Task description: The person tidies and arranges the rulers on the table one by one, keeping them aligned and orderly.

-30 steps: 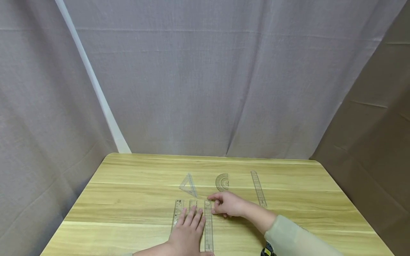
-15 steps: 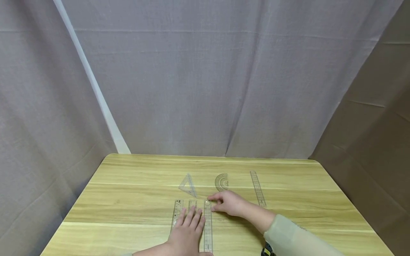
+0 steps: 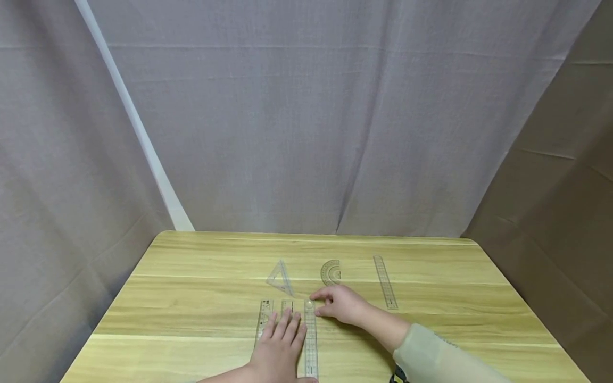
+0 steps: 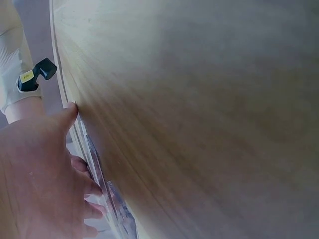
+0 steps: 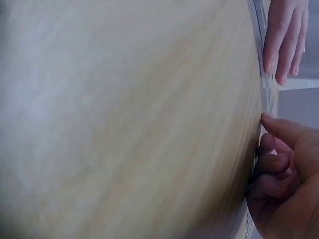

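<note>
Three clear straight rulers lie side by side near the front of the table. My left hand (image 3: 278, 348) rests flat with fingers spread, covering much of the left ruler (image 3: 263, 315) and middle ruler (image 3: 287, 304). Its thumb reaches the near end of the right ruler (image 3: 311, 340). At that ruler's far end, my right hand (image 3: 345, 305) pinches the corner between index finger and thumb. Its other fingers are curled under, as the right hand (image 5: 284, 184) shows in the right wrist view. In the left wrist view, the left hand (image 4: 45, 174) lies along the table's surface.
Beyond the hands lie a clear triangle ruler (image 3: 281, 279), a half-round protractor (image 3: 330, 272) and another straight ruler (image 3: 385, 282). The wooden table (image 3: 191, 298) backs onto grey curtains (image 3: 268, 133), with more cloth at both sides.
The right thumb has drawn in against the ruler's edge, and the curled fingers show less beneath the hand. My left hand stays in place, and the rulers hardly move.
</note>
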{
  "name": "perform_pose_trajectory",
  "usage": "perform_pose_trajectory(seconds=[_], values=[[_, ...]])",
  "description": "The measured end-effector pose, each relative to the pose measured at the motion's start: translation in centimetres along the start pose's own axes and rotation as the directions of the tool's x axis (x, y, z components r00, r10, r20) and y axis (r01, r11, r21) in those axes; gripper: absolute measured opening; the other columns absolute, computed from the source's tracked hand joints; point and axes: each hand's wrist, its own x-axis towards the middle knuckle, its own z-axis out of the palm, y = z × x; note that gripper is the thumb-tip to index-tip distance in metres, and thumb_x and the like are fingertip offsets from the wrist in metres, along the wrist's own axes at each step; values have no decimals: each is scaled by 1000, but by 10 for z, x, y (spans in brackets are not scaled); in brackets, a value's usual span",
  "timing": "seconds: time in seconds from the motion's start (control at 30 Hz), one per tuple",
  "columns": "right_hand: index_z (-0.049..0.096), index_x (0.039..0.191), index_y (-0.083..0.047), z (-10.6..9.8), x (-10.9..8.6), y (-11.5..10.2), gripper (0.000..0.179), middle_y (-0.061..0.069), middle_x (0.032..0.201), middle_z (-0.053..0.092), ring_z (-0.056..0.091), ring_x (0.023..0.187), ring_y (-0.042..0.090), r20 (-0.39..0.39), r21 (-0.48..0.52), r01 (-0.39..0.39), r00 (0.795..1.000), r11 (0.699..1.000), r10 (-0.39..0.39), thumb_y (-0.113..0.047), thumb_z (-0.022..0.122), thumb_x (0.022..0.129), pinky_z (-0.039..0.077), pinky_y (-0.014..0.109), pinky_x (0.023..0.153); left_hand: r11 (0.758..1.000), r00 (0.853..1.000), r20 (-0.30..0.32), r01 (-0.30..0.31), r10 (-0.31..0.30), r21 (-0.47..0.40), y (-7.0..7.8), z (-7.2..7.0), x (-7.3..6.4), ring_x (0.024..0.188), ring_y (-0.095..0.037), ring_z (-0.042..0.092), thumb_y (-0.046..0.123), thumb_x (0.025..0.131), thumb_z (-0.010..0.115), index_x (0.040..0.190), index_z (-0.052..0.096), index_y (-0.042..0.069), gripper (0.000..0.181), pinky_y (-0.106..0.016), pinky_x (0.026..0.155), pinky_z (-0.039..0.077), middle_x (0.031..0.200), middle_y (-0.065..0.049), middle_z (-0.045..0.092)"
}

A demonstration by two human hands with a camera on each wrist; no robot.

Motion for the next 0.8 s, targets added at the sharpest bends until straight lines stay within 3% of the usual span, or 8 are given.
perform_pose_trajectory(seconds=[0.8], values=[[74, 116, -15, 2, -2, -3, 32, -7, 63, 52, 45, 55, 7, -15, 22, -8, 1000, 1000, 8, -21, 78, 85, 38, 23, 50, 1000, 1000, -6, 2, -2, 6, 0, 0, -1, 149, -27, 22, 89, 82, 14, 153, 40, 17, 104, -51, 117, 24, 160, -6, 30]])
